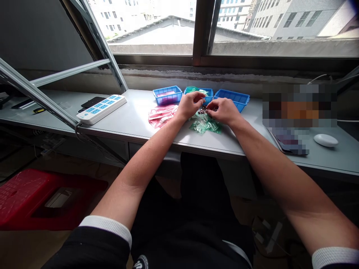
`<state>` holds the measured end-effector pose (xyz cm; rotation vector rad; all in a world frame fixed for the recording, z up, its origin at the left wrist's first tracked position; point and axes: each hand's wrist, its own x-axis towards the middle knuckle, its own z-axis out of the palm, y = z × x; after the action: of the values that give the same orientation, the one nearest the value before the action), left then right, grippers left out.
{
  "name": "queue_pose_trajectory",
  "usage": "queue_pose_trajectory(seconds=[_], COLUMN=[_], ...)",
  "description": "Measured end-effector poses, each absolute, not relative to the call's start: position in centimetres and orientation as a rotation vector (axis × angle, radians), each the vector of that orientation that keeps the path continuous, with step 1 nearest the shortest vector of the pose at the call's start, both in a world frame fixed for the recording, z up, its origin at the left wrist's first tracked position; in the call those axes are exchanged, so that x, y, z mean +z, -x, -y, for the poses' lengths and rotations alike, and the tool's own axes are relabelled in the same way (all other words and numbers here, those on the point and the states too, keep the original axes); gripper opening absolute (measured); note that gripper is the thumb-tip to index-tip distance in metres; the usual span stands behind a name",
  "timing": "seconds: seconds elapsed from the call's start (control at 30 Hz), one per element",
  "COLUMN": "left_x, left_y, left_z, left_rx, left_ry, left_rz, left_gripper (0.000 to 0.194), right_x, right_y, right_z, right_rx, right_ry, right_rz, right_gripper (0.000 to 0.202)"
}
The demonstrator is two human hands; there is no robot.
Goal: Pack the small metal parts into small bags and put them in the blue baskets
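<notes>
Both my hands are over the table beside the middle blue basket [209, 98]. My left hand [190, 104] has its fingers bent together at the basket's front; what they hold, if anything, is too small to tell. My right hand [224, 111] pinches at a small pile of dark brown pieces [202, 110], its fingertips touching them. Green clear packets [204, 124] lie just in front of the pile, and more green packets [192, 89] are in the middle basket. Pink packets [162, 115] lie left of my left hand, below the left blue basket [168, 99] with pink packets in it.
The right blue basket [238, 98] stands behind my right hand. A white power strip [102, 109] and a metal frame [108, 56] are at the left. A white mouse [325, 140] lies at the right, near a blurred-out area. A red stool [50, 198] is below the table.
</notes>
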<state>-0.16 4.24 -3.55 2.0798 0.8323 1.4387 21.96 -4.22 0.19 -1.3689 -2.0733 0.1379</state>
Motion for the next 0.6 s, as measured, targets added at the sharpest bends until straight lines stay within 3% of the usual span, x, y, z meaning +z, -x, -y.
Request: queue_pose_trajectory(seconds=[0.27, 0.6], left_x=[-3.3, -2.7], left_y=[0.2, 0.4], left_z=[-3.6, -3.0], left_rx=[1.411, 1.298], left_ry=[-2.071, -2.138], left_rz=[-0.862, -0.823], left_gripper=[0.024, 0.019], right_x=[0.0, 0.6], right_y=[-21.9, -20.9], right_z=[4.0, 4.3], right_rx=[0.173, 0.306], right_ry=[1.407, 1.220], right_rz=[2.147, 1.707], right_gripper=[0.022, 0.018])
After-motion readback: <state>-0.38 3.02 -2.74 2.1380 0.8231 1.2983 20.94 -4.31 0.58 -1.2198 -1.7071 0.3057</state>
